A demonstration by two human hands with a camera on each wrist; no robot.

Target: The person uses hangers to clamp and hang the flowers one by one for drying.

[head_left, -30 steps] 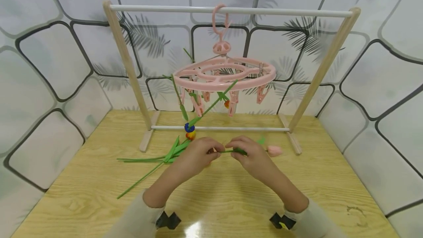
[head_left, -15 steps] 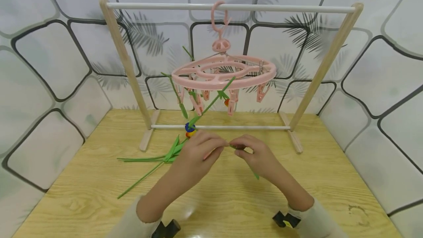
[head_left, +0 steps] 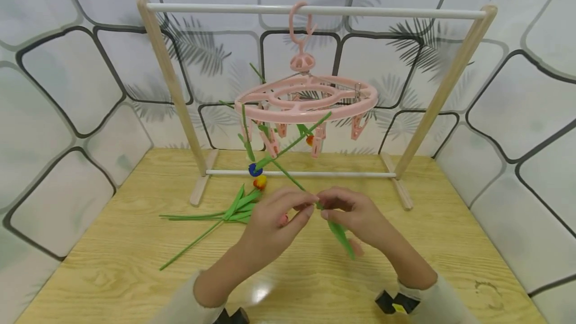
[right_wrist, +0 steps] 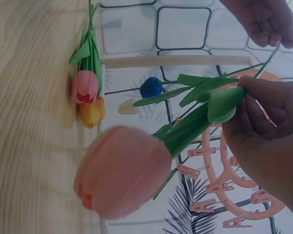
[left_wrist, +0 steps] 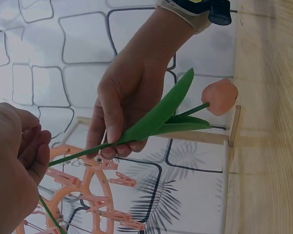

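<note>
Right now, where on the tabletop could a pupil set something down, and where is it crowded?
The tabletop is bare right of the right hand, nearer than the rack's right foot. Crowded: left of the left hand, where loose flowers lie, and beneath the pink hanger, where other flowers hang.

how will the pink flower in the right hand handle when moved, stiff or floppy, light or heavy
The pink flower is probably light: the right hand pinches it by its slim stem. That stem looks fairly stiff, running nearly straight toward the bloom. It may feel bloom-heavy, since the bloom is far thicker than the stem.
</note>
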